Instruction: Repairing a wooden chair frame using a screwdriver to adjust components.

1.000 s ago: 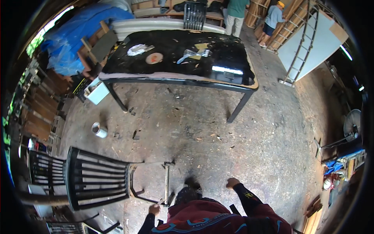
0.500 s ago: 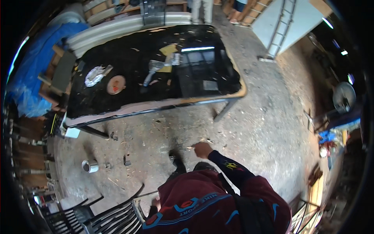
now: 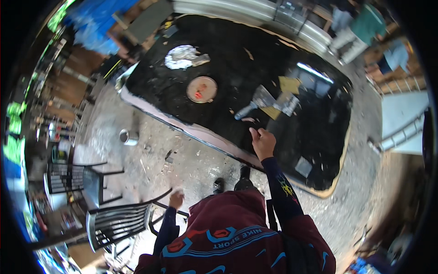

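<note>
- While the right hand (image 3: 263, 142) hangs over the near side of the black-topped table (image 3: 228, 50), its fingers are part curled; nothing shows in its hold, and how tightly they close cannot be told.
- Left hand (image 3: 176, 199) low, beside the legs of a dark slatted chair (image 3: 119, 224); blurred, so its opening, any hold and any contact with the chair cannot be told.
- Just beyond the right hand, on the table: a scraper (image 3: 246, 111) with a bluish handle, next to yellow paper (image 3: 289, 85).
- Further left on the top: round lid (image 3: 202, 89) with red smears; past it, crumpled foil (image 3: 181, 57).
- Small grey square (image 3: 303, 167) near the table's near right corner.
- Floor, left of the table: a metal can (image 3: 129, 137).
- Beyond the far edge: a person in a green top (image 3: 368, 25).
</note>
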A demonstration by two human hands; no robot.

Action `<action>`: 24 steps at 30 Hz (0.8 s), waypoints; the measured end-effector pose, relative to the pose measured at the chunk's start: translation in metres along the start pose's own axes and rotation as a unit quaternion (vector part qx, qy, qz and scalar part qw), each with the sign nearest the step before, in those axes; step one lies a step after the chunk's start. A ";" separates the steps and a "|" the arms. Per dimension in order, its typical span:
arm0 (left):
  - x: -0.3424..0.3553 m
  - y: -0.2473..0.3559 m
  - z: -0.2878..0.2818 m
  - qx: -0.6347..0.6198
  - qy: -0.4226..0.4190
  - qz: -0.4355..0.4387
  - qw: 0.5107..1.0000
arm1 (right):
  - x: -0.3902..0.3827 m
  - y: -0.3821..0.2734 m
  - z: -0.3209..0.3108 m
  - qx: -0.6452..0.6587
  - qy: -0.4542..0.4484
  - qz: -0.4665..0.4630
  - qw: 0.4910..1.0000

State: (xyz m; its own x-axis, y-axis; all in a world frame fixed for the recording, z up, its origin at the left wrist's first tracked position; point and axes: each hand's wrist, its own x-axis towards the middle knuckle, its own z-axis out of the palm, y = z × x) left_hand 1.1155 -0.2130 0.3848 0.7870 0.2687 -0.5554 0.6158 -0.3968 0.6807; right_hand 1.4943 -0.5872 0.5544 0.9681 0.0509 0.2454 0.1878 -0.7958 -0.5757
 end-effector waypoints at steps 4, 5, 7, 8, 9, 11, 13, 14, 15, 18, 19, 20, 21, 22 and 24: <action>-0.127 -0.091 0.075 0.021 -0.041 -0.138 0.989 | 0.059 -0.011 0.036 0.058 0.006 -0.117 0.991; -0.168 -0.109 0.096 -0.222 0.034 -0.306 0.925 | 0.065 -0.018 0.047 0.111 -0.022 -0.129 0.985; -0.225 -0.134 0.136 -0.082 -0.024 -0.337 0.938 | 0.072 -0.035 0.069 0.096 -0.054 -0.193 0.975; -0.249 -0.140 0.153 -0.058 -0.064 -0.380 0.921 | 0.068 -0.047 0.080 0.123 -0.089 -0.191 0.970; -0.258 -0.141 0.170 -0.041 -0.140 -0.399 0.905 | 0.064 -0.060 0.090 0.129 -0.123 -0.163 0.970; -0.266 -0.129 0.194 0.165 -0.289 -0.200 0.921 | 0.054 -0.089 0.112 0.154 -0.180 -0.203 0.950; -0.257 -0.106 0.209 0.215 -0.238 -0.141 0.937 | 0.041 -0.119 0.130 0.143 -0.217 -0.251 0.932; -0.247 -0.091 0.215 0.116 -0.123 -0.211 0.963 | 0.034 -0.135 0.138 0.150 -0.231 -0.287 0.918; -0.235 -0.079 0.217 -0.023 -0.041 -0.286 0.957 | 0.027 -0.152 0.149 0.130 -0.240 -0.304 0.913; -0.188 -0.062 0.205 -0.088 0.061 -0.295 0.949 | 0.002 -0.199 0.175 0.118 -0.344 -0.309 0.879; -0.171 -0.067 0.194 -0.098 0.072 -0.287 0.950 | -0.006 -0.211 0.183 0.198 -0.365 -0.330 0.848; -0.151 -0.076 0.178 -0.103 0.087 -0.278 0.951 | -0.012 -0.225 0.196 0.206 -0.388 -0.339 0.832; -0.136 -0.088 0.160 -0.109 0.103 -0.265 0.953 | -0.022 -0.234 0.208 0.199 -0.409 -0.335 0.825; -0.121 -0.103 0.135 -0.107 0.120 -0.254 0.954 | -0.030 -0.244 0.223 0.211 -0.401 -0.344 0.823; -0.100 -0.137 0.075 -0.133 0.150 -0.242 0.949 | -0.038 -0.253 0.253 0.159 -0.404 -0.383 0.815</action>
State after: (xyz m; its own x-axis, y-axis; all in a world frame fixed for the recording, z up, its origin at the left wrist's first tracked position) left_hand 0.9497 -0.2515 0.3108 0.3600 0.6162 -0.7005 0.8647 0.0617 0.4985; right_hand 1.4517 -0.2356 0.4934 0.3162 0.9425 0.1081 0.6979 -0.1539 -0.6995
